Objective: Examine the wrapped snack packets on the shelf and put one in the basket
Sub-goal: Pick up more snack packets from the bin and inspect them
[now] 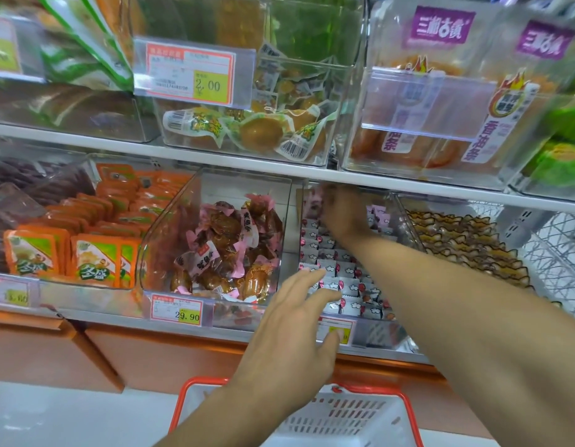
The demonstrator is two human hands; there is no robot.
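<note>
Small white and pink wrapped snack packets (341, 279) lie in rows in a clear bin on the lower shelf. My left hand (292, 337) hovers at the bin's front edge, its spread, straight fingers just over the front packets and holding nothing. My right hand (344, 214) reaches deep into the back of the same bin, under the upper shelf. It is blurred, and its fingertips are hidden among the packets. The white basket (353, 421) with red handles sits below my arms at the bottom of the view.
The clear bin to the left holds brown snacks in pink wrappers (224, 250), with orange packets (92, 253) beyond. Right of my arm is a bin of brown and yellow packets (466, 243). The upper shelf edge (247, 162) hangs just above my right hand. Price tags line the shelf front.
</note>
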